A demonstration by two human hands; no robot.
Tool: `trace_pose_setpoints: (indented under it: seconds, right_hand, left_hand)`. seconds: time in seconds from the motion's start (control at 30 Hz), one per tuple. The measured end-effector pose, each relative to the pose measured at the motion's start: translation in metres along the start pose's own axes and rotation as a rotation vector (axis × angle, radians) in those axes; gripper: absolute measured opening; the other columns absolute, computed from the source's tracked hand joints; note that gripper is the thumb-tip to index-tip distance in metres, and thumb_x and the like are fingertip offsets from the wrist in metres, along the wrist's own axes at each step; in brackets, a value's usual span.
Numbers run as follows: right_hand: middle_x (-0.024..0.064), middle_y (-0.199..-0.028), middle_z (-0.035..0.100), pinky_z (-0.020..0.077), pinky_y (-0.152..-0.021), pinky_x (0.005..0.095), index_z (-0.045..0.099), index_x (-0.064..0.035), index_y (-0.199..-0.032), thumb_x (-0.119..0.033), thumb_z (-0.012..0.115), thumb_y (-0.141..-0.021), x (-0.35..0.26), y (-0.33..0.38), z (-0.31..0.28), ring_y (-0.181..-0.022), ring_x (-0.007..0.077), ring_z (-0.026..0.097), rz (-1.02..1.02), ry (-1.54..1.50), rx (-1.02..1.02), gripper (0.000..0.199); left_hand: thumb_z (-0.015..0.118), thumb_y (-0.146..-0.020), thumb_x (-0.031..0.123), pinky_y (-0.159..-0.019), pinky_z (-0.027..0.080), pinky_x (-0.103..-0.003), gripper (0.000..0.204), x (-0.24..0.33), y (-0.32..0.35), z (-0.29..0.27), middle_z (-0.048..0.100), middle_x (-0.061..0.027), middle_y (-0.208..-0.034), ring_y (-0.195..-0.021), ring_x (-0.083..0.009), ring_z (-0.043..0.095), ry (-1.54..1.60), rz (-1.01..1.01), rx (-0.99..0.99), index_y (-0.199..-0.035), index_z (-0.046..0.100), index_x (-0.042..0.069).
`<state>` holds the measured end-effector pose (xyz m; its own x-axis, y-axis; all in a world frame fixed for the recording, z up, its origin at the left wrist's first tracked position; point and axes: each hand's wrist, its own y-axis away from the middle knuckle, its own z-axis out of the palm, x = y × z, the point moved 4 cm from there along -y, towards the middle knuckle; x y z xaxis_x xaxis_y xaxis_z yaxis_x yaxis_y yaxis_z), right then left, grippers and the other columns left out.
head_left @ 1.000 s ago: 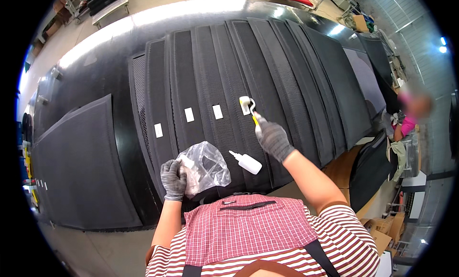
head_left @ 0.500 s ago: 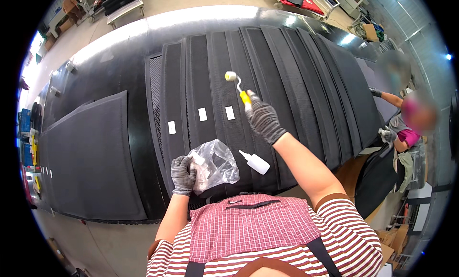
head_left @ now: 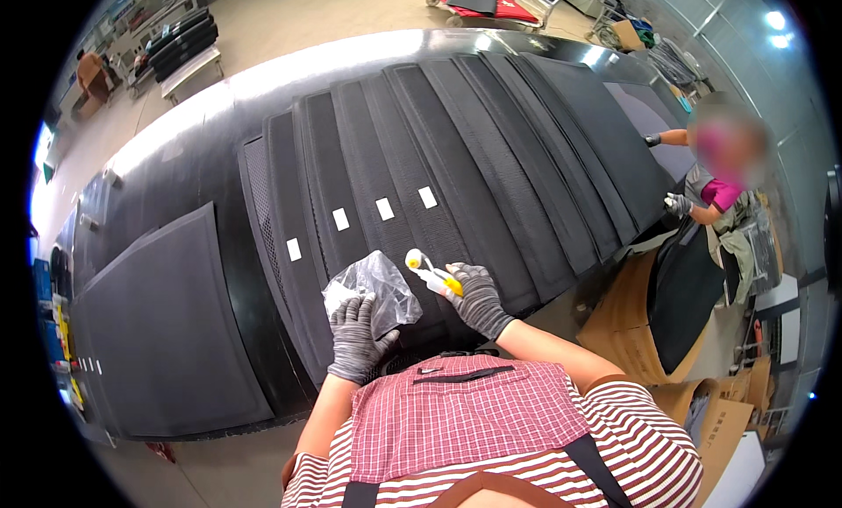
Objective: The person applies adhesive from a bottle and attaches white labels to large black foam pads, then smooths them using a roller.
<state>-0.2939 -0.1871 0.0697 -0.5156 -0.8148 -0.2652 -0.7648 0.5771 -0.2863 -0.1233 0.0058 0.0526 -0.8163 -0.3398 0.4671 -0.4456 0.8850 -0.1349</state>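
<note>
Pulling my right hand [head_left: 478, 299], gripping the small yellow-handled roller [head_left: 430, 273], back from twelve o'clock toward the clear plastic bag [head_left: 373, 289] clutched in my left hand [head_left: 355, 337]; rolling pass looks finished.

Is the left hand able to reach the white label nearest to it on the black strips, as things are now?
Probably yes. The left hand rests on the clear plastic bag, and the nearest white label lies just beyond it on the black strips, with nothing between; the bag would need releasing.
</note>
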Motion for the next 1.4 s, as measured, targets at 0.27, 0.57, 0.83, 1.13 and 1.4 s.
trace_pose_setpoints:
  seconds: [0.27, 0.57, 0.83, 1.13, 1.4]
  right_hand:
    - [0.0158, -0.104, 0.066, 0.0462, -0.092, 0.0425, 0.063, -0.0071, -0.121, -0.031, 0.069, -0.087, 0.011, 0.001, 0.013, -0.097, 0.0332, 0.061, 0.147, -0.204, -0.173, 0.042]
    - [0.0182, -0.103, 0.067, 0.0506, -0.086, 0.0389, 0.062, 0.0011, -0.117, -0.024, 0.072, -0.087, 0.127, -0.024, -0.064, -0.096, 0.0293, 0.065, 0.319, -0.930, -0.008, 0.041]
    - [0.0205, -0.104, 0.066, 0.0513, -0.086, 0.0418, 0.064, 0.0025, -0.114, -0.023, 0.072, -0.085, 0.262, -0.051, -0.094, -0.097, 0.0343, 0.065, 0.315, -0.641, 0.109, 0.039]
    - [0.0198, -0.108, 0.063, 0.0491, -0.090, 0.0416, 0.061, 0.0039, -0.120, -0.020, 0.069, -0.086, 0.319, -0.048, -0.070, -0.097, 0.0329, 0.062, 0.182, -0.420, 0.142, 0.042]
    - [0.0164, -0.093, 0.069, 0.0544, -0.078, 0.0366, 0.064, -0.0007, -0.113, -0.022, 0.074, -0.086, 0.277, -0.046, -0.117, -0.085, 0.0304, 0.069, 0.229, -0.644, 0.033, 0.036]
  left_hand:
    - [0.071, -0.073, 0.014, -0.102, 0.039, -0.050, 0.037, -0.022, 0.004, 0.051, 0.062, -0.0141, -0.117, -0.115, -0.0363, 0.053, 0.071, -0.095, 0.224, -0.108, 0.066, 0.006]
    - [0.071, -0.076, 0.012, -0.099, 0.044, -0.046, 0.034, 0.032, -0.034, 0.055, 0.063, -0.0176, -0.111, -0.109, -0.0370, 0.056, 0.120, -0.166, 0.474, -0.108, 0.066, 0.001]
    - [0.078, -0.071, 0.012, -0.106, 0.042, -0.044, 0.067, 0.074, -0.038, 0.070, 0.055, -0.0201, -0.126, -0.118, -0.0367, 0.053, 0.095, -0.552, 0.299, -0.132, 0.052, -0.001]
    - [0.079, -0.079, 0.035, -0.107, 0.039, -0.046, 0.071, 0.121, -0.043, 0.054, 0.052, -0.0244, -0.130, -0.123, -0.0395, 0.049, 0.109, -0.591, 0.449, -0.134, 0.051, 0.000]
    - [0.077, -0.079, 0.036, -0.105, 0.042, -0.047, 0.057, 0.120, -0.090, 0.046, 0.056, -0.0267, -0.126, -0.121, -0.0410, 0.051, -0.169, -0.784, 0.207, -0.122, 0.060, 0.001]
